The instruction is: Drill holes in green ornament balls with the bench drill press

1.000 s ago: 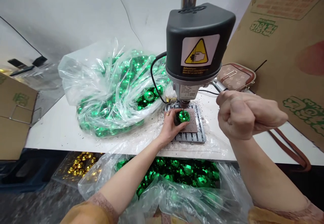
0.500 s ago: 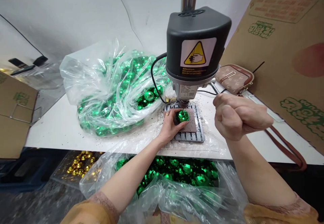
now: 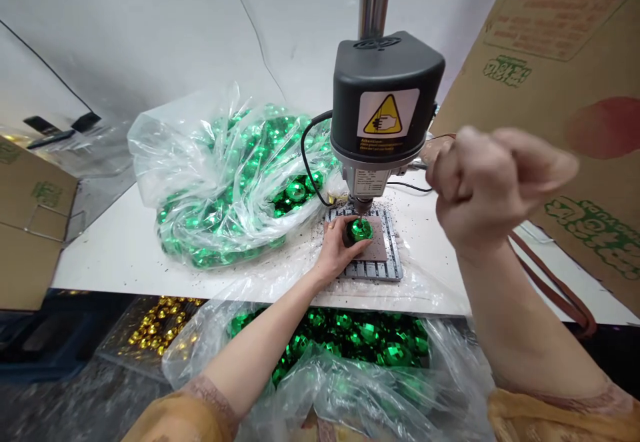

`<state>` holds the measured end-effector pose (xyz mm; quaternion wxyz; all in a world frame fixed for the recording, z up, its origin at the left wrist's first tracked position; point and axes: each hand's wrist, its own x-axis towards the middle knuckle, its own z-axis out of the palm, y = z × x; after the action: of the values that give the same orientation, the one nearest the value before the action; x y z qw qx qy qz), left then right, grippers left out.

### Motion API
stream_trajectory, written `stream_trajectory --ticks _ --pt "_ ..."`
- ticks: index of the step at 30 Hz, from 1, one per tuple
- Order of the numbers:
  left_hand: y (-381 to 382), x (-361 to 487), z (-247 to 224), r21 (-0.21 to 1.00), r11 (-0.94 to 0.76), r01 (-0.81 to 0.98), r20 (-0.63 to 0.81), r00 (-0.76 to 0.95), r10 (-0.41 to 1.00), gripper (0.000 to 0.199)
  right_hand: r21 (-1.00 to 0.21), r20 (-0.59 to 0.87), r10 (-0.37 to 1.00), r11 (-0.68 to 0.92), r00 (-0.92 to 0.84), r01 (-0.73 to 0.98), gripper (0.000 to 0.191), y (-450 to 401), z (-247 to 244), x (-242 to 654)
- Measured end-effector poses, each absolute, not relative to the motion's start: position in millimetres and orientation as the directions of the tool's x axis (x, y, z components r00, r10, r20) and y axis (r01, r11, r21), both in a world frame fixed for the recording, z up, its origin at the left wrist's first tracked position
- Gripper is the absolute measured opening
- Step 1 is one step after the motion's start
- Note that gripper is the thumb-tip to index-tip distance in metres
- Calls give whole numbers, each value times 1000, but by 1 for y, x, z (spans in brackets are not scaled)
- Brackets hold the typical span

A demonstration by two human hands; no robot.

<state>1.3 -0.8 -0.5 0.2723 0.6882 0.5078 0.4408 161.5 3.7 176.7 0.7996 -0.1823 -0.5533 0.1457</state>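
My left hand (image 3: 336, 247) holds a shiny green faceted ball (image 3: 361, 230) between thumb and fingers, on a square brown pad (image 3: 381, 242). The pad lies on the slotted metal base (image 3: 373, 271) of a bench drill press (image 3: 387, 99). Right above the ball is the chuck (image 3: 362, 206), its bit at the ball's top; I cannot tell how deep it reaches. My right hand (image 3: 483, 185) is a fist, slightly blurred, wrapped round the end of the press's feed lever (image 3: 416, 166) at the right, most of which is hidden.
A clear plastic bag (image 3: 235, 195) of green balls lies left of the press. Another open bag (image 3: 350, 395) of green balls sits below the table's front edge, with gold balls (image 3: 160, 325) to its left. Cardboard boxes (image 3: 565, 135) flank the table. Dark shavings litter the white tabletop (image 3: 115, 255).
My right hand has moved up and to the right with the lever. The drill's black housing looks smaller, its top lower in view. My left hand keeps the ball in place.
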Motion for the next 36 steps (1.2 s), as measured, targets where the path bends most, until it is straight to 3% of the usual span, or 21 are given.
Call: stream_trajectory --ticks 7,11,19,25,36 --pt "-11 1 6 898 -260 356 292 -40 955 45 -718 578 771 636 268 -282 34 25 232 159" --pt "-23 -9 8 846 -323 425 422 -161 892 46 -694 607 755 656 249 -296 32 30 231 161" --pt "-44 -31 25 634 -629 449 733 -93 673 48 -652 651 713 701 260 -290 33 29 226 159" --pt "-44 -38 45 501 -682 533 836 -93 542 53 -660 659 705 709 261 -248 33 29 225 161" --pt "-57 -40 57 453 -679 577 854 -63 516 50 -665 626 718 695 304 -273 33 27 225 158"
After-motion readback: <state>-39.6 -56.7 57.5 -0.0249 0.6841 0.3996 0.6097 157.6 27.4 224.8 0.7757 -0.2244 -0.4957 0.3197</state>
